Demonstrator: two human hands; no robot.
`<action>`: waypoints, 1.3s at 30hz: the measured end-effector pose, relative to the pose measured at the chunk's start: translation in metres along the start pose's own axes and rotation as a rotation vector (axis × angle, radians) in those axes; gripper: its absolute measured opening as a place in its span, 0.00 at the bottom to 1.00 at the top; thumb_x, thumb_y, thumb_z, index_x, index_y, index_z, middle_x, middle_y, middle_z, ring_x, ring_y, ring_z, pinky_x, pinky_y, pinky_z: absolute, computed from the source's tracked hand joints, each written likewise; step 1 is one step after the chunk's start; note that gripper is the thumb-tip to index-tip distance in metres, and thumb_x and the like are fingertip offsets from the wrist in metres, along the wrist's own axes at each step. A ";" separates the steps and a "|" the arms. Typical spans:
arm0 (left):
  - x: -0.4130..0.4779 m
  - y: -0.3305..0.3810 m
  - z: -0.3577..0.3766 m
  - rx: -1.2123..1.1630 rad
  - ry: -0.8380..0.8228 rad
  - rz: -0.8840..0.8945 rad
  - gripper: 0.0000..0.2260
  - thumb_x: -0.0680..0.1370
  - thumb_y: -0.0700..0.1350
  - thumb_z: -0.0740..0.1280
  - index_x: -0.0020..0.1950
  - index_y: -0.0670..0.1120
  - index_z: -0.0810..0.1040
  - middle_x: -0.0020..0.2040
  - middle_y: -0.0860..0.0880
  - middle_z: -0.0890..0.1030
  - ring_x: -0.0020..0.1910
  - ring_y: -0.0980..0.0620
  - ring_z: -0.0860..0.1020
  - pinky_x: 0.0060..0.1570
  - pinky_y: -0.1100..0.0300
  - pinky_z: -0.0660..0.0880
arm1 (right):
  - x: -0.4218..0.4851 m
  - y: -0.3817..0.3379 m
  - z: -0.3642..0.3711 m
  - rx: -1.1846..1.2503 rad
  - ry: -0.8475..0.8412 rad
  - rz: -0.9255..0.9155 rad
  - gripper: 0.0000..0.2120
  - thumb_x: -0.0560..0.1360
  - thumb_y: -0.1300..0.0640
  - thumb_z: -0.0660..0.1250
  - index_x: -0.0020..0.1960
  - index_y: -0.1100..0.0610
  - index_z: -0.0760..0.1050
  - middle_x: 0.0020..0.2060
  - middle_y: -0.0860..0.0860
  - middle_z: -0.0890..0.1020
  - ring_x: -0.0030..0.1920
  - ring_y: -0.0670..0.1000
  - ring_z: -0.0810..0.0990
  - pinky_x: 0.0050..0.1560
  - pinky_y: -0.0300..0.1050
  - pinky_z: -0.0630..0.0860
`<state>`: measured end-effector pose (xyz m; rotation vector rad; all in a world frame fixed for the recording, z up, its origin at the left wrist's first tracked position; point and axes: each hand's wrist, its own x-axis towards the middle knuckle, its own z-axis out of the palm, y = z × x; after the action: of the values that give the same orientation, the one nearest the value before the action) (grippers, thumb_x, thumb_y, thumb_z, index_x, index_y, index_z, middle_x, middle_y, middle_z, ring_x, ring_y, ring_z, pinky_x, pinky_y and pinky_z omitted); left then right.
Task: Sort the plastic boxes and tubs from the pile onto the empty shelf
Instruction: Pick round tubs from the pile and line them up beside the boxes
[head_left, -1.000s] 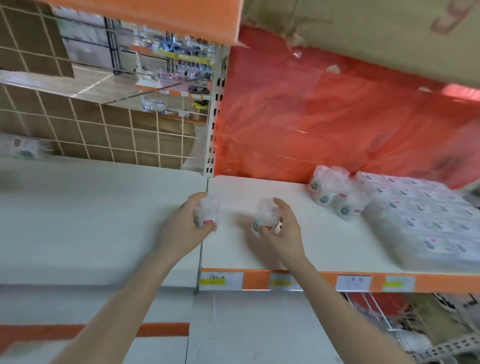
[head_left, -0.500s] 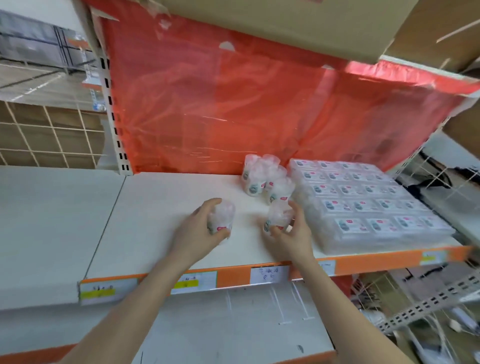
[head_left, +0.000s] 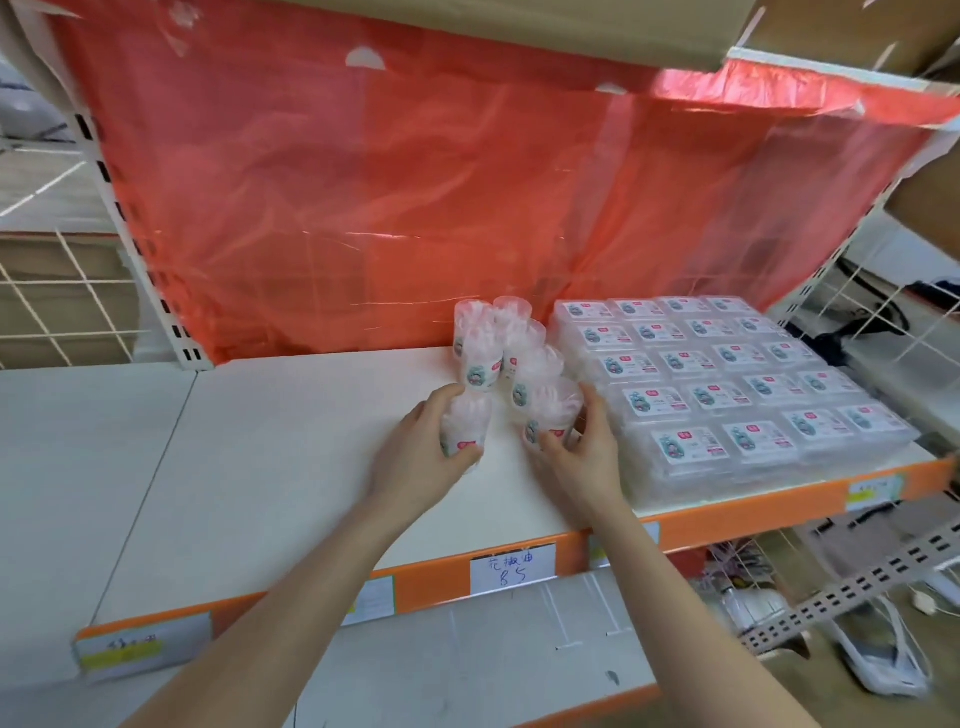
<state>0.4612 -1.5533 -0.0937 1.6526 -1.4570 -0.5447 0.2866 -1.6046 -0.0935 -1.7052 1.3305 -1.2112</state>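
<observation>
Both grips are closed on tubs: the left hand (head_left: 415, 462) holds a small clear round plastic tub (head_left: 465, 428) and the right hand (head_left: 584, 457) holds a second tub (head_left: 550, 415). Both are at the white orange-edged shelf (head_left: 291, 467), just in front of the standing cluster of tubs (head_left: 488, 353) beside the rows of flat clear plastic boxes (head_left: 727, 379).

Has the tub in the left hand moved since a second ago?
Yes. The tub in the left hand went right along the shelf, from the board seam to the standing tubs.
</observation>
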 end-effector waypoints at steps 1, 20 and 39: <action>0.003 0.000 0.003 -0.002 0.004 0.002 0.28 0.70 0.43 0.72 0.68 0.51 0.67 0.60 0.48 0.75 0.56 0.48 0.74 0.53 0.55 0.72 | 0.001 0.002 0.000 0.000 -0.005 -0.002 0.29 0.70 0.66 0.69 0.61 0.44 0.61 0.53 0.37 0.73 0.58 0.42 0.72 0.57 0.37 0.68; 0.040 -0.006 0.048 -0.091 0.092 -0.029 0.40 0.68 0.36 0.73 0.74 0.48 0.55 0.63 0.41 0.74 0.57 0.41 0.75 0.51 0.47 0.75 | 0.003 0.010 0.001 -0.028 -0.025 -0.011 0.30 0.71 0.63 0.68 0.69 0.53 0.62 0.56 0.41 0.73 0.57 0.42 0.72 0.57 0.39 0.70; 0.058 -0.001 0.055 -0.028 0.121 -0.032 0.36 0.67 0.37 0.74 0.71 0.44 0.62 0.62 0.40 0.71 0.60 0.41 0.71 0.56 0.49 0.71 | 0.003 0.012 0.004 -0.054 -0.001 -0.009 0.31 0.68 0.56 0.66 0.69 0.53 0.63 0.62 0.49 0.75 0.62 0.49 0.73 0.62 0.49 0.72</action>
<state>0.4322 -1.6254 -0.1125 1.6604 -1.3323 -0.4723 0.2865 -1.6115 -0.1052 -1.7513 1.3679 -1.1893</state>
